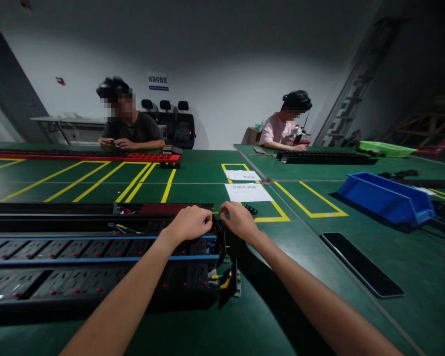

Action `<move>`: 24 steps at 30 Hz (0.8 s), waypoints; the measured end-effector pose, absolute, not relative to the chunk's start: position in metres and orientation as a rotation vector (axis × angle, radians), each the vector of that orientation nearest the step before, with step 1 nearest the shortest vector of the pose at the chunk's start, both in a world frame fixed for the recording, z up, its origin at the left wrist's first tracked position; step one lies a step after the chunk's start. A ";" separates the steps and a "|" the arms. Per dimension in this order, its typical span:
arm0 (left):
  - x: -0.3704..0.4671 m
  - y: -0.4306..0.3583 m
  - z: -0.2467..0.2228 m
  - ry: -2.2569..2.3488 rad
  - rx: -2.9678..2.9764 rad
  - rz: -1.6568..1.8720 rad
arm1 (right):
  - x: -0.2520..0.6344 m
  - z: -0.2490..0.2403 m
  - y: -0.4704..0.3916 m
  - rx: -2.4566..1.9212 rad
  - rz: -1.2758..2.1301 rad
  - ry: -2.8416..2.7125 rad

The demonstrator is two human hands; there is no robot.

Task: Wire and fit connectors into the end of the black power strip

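Observation:
Long black power strips [96,279] with rows of sockets and red dots lie side by side at the left. My left hand [193,222] is closed in a pinch over the right end of the far strips. Close to its right, my right hand [239,220] pinches too, with bent fingers. A short yellow wire [215,213] stretches between my fingertips; its ends are hidden in them. Yellow-green wires [224,281] stick out of the near strip's end beside a metal bracket [238,279]. More loose blue and yellow wires [120,228] lie farther left.
A black phone [361,264] and a blue bin [387,198] are on the green table [300,316] to the right. Paper labels [248,192] lie ahead among yellow tape lines. Two people [133,128] sit across the table, near a red strip [144,157] and black strips.

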State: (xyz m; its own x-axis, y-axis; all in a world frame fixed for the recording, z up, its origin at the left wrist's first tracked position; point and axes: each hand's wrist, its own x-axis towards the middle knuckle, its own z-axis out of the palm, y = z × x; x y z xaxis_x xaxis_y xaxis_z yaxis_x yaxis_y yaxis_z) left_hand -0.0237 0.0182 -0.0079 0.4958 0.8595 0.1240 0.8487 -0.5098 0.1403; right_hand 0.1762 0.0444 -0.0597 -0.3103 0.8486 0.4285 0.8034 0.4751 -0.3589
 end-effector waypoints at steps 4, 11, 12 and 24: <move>-0.023 0.017 -0.006 1.534 2.661 0.265 | 0.176 -0.060 0.046 -1.382 0.108 -2.182; -0.022 0.017 -0.003 1.537 2.629 0.251 | 0.178 -0.063 0.051 -1.361 0.233 -2.153; -0.022 0.017 -0.003 1.530 2.628 0.245 | 0.179 -0.061 0.051 -1.366 0.246 -2.157; -0.024 0.022 -0.004 1.492 2.618 0.232 | 0.238 0.000 0.057 -1.726 0.004 -2.290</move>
State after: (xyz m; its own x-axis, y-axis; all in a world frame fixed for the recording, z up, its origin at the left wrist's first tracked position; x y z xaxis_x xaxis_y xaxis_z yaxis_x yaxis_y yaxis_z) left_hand -0.0237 0.0217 -0.0037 0.5028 0.8613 0.0735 0.8430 -0.5074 0.1788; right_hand 0.2381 0.0571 -0.0001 -0.2515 0.9438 0.2145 0.9431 0.2888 -0.1651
